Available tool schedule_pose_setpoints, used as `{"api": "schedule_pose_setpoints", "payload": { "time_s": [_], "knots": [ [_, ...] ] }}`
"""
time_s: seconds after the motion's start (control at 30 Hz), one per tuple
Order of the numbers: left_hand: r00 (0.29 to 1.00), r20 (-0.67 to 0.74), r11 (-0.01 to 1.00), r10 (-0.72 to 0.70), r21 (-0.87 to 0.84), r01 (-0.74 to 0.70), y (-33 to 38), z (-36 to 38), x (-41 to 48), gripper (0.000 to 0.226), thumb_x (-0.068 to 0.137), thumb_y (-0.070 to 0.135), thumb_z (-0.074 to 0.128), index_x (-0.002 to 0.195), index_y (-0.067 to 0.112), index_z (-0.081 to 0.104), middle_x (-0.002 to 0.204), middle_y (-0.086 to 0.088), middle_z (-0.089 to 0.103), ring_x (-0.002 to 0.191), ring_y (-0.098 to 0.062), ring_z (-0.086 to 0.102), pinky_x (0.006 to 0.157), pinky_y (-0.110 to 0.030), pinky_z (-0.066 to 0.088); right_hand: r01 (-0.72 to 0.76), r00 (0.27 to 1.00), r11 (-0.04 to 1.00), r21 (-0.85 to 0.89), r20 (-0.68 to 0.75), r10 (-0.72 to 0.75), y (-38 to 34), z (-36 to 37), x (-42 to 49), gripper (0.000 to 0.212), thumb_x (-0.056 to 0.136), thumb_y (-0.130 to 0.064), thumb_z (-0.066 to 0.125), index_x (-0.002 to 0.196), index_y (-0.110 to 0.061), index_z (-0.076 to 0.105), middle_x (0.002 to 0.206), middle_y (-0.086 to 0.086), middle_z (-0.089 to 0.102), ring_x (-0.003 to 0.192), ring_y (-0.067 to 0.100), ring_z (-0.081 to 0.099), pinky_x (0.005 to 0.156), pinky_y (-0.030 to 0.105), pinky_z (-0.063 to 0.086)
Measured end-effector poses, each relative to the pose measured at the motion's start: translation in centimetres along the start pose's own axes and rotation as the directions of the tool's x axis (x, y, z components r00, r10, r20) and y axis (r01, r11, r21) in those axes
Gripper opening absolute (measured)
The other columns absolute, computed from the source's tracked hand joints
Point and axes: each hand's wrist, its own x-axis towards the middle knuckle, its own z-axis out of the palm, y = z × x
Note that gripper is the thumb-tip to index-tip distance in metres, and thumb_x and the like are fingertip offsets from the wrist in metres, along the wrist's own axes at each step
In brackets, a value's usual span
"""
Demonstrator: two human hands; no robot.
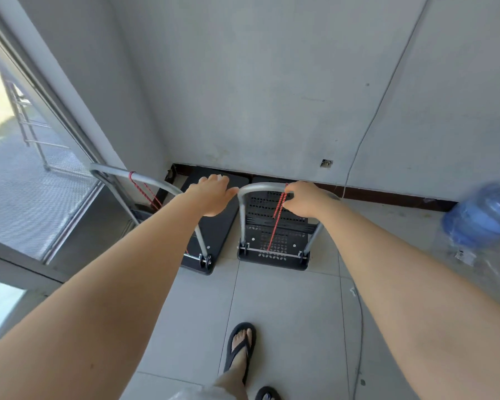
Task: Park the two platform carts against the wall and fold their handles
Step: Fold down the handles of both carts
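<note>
Two black platform carts stand side by side with their far ends at the wall [272, 96]. The left cart [220, 232] has a smooth deck; its silver handle [145, 179] stands upright with a red rope tied to it. The right cart [274, 255] has a perforated deck and an upright silver handle [243, 215], from which a red rope [276, 220] hangs. My left hand [214, 196] lies over the right corner of the left cart's handle with its fingers stretched out, not wrapped around it. My right hand [306, 199] grips the top bar of the right cart's handle, next to the rope.
A glass door [32, 174] fills the left side. A blurred blue water bottle [479, 215] stands at the right by the wall. A thin cable [358, 327] runs down the wall and across the tiled floor. My foot in a black sandal [240, 350] is behind the carts.
</note>
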Motion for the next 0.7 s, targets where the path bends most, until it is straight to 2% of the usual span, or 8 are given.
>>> {"api": "schedule_pose_setpoints", "payload": {
  "time_s": [0.2, 0.27, 0.33, 0.37, 0.43, 0.5, 0.6, 0.7],
  "knots": [
    [0.999, 0.017, 0.998, 0.031, 0.059, -0.032, -6.8, 0.1, -2.2, 0.056, 0.101, 0.042, 0.036, 0.149, 0.016, 0.027, 0.149, -0.012, 0.038, 0.136, -0.034, 0.035, 0.106, -0.051, 0.038, -0.002, 1.0, 1.0, -0.016, 0.012, 0.002, -6.4, 2.1, -0.7, 0.043, 0.093, -0.014, 0.05, 0.136, -0.009, 0.051, 0.138, 0.014, 0.056, 0.124, 0.031, 0.053, 0.108, 0.038, 0.04],
    [0.999, 0.002, 0.995, 0.053, 0.083, -0.053, -9.8, 0.1, -1.9, 0.057, 0.099, 0.039, 0.041, 0.149, 0.016, 0.027, 0.147, -0.012, 0.04, 0.135, -0.034, 0.038, 0.105, -0.05, 0.04, 0.003, 1.0, 1.0, 0.004, 0.008, -0.003, -9.0, 3.1, -0.1, 0.041, 0.092, -0.011, 0.049, 0.133, -0.008, 0.054, 0.135, 0.013, 0.058, 0.115, 0.031, 0.059, 0.091, 0.035, 0.05],
    [0.997, -0.003, 0.993, 0.074, 0.097, -0.073, -13.0, 0.2, -1.2, 0.056, 0.099, 0.037, 0.043, 0.149, 0.016, 0.027, 0.145, -0.012, 0.042, 0.134, -0.034, 0.039, 0.105, -0.05, 0.04, 0.004, 1.0, 1.0, 0.029, 0.0, -0.004, -11.6, 4.4, 1.2, 0.041, 0.091, -0.008, 0.047, 0.13, -0.007, 0.055, 0.129, 0.01, 0.059, 0.089, 0.027, 0.059, 0.061, 0.028, 0.044],
    [0.997, -0.004, 0.992, 0.082, 0.099, -0.081, -14.7, 0.3, -0.8, 0.056, 0.098, 0.035, 0.043, 0.148, 0.016, 0.027, 0.145, -0.012, 0.041, 0.134, -0.034, 0.039, 0.106, -0.05, 0.04, -0.006, 1.0, 0.999, 0.042, -0.013, 0.007, -12.9, 5.1, 2.2, 0.042, 0.089, -0.008, 0.046, 0.13, -0.006, 0.056, 0.13, 0.012, 0.059, 0.082, 0.024, 0.057, 0.057, 0.029, 0.042],
    [0.995, 0.01, 0.991, 0.097, 0.094, -0.098, -18.3, 0.5, -0.2, 0.057, 0.098, 0.034, 0.044, 0.149, 0.016, 0.026, 0.148, -0.014, 0.038, 0.136, -0.035, 0.037, 0.109, -0.052, 0.036, -0.049, 0.998, 0.996, 0.079, -0.021, 0.051, -16.1, 6.7, 3.9, 0.043, 0.091, -0.012, 0.047, 0.133, -0.005, 0.052, 0.135, 0.016, 0.055, 0.102, 0.027, 0.06, 0.08, 0.035, 0.05],
    [0.993, 0.052, 0.988, 0.103, 0.108, -0.108, -22.2, 0.7, 0.3, 0.063, 0.097, 0.035, 0.046, 0.152, 0.018, 0.02, 0.153, -0.015, 0.032, 0.14, -0.036, 0.032, 0.112, -0.052, 0.033, -0.09, 0.996, 0.99, 0.107, 0.02, 0.088, -19.8, 8.2, 5.3, 0.049, 0.093, -0.015, 0.049, 0.141, -0.005, 0.045, 0.144, 0.015, 0.047, 0.127, 0.031, 0.05, 0.101, 0.037, 0.043],
    [0.99, 0.117, 0.988, 0.082, 0.119, -0.096, -27.7, 0.6, 1.7, 0.073, 0.098, 0.032, 0.047, 0.154, 0.019, 0.003, 0.158, -0.016, 0.022, 0.143, -0.037, 0.026, 0.114, -0.054, 0.03, -0.106, 0.993, 0.981, 0.16, 0.059, 0.098, -24.6, 9.7, 7.2, 0.053, 0.094, -0.019, 0.05, 0.146, -0.01, 0.039, 0.146, 0.012, 0.045, 0.126, 0.028, 0.051, 0.097, 0.035, 0.045],
    [0.989, 0.129, 0.991, 0.072, 0.104, -0.085, -31.2, 0.1, 3.4, 0.079, 0.098, 0.031, 0.047, 0.155, 0.018, -0.005, 0.157, -0.016, 0.023, 0.144, -0.037, 0.026, 0.114, -0.054, 0.028, -0.109, 0.993, 0.983, 0.146, 0.065, 0.1, -27.8, 10.7, 9.5, 0.047, 0.094, -0.022, 0.052, 0.139, -0.008, 0.046, 0.138, 0.013, 0.053, 0.12, 0.029, 0.056, 0.098, 0.038, 0.047]
  ]
}}
